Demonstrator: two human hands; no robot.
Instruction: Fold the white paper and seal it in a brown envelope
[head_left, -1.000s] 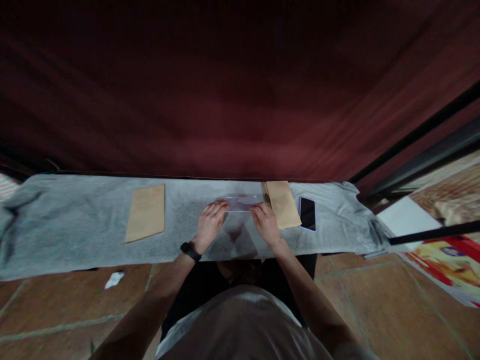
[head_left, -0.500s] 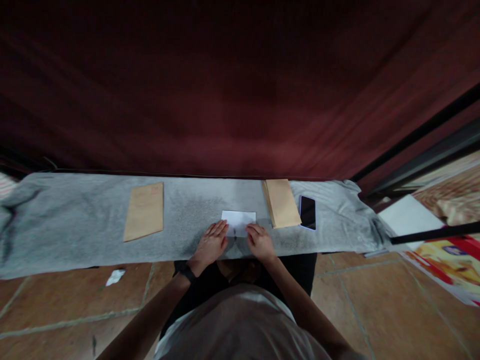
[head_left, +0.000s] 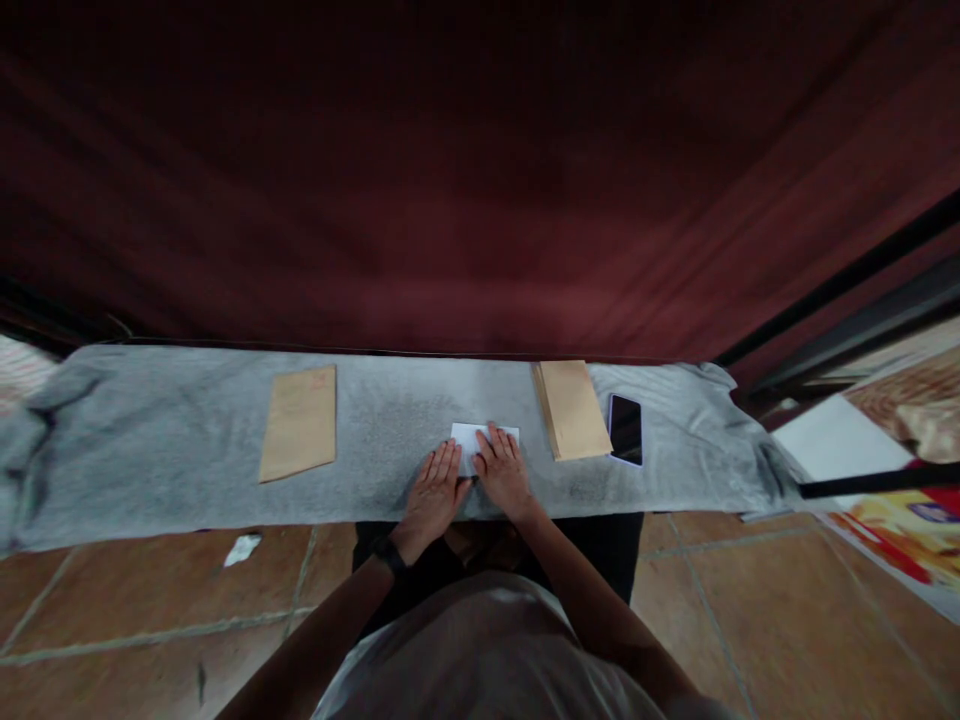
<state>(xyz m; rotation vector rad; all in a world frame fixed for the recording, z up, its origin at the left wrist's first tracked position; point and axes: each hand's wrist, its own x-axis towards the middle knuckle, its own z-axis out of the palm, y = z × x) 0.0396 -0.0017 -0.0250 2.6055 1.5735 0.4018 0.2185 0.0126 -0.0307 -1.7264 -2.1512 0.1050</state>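
A small white sheet of paper [head_left: 466, 434], which looks folded, lies on the grey cloth in front of me. My left hand [head_left: 436, 490] rests at its left edge with the fingers stretched out. Across the paper's middle and right part lies my right hand [head_left: 501, 474], flat and with its fingers extended, hiding much of the sheet. To the right is a stack of brown envelopes [head_left: 576, 410], slightly fanned. One brown envelope [head_left: 301, 424] with faint reddish print in a corner lies by itself to the left.
A phone [head_left: 625, 430] with a dark screen lies right of the envelope stack. The grey cloth [head_left: 180, 430] covers a narrow bench before a dark red curtain [head_left: 480, 220]. A black bar [head_left: 877, 481] and a colourful box [head_left: 915, 530] are at the right.
My right hand has moved from the paper's right edge onto its middle and now lies flat there. My left hand stays at the left edge. The whole view has shifted slightly.
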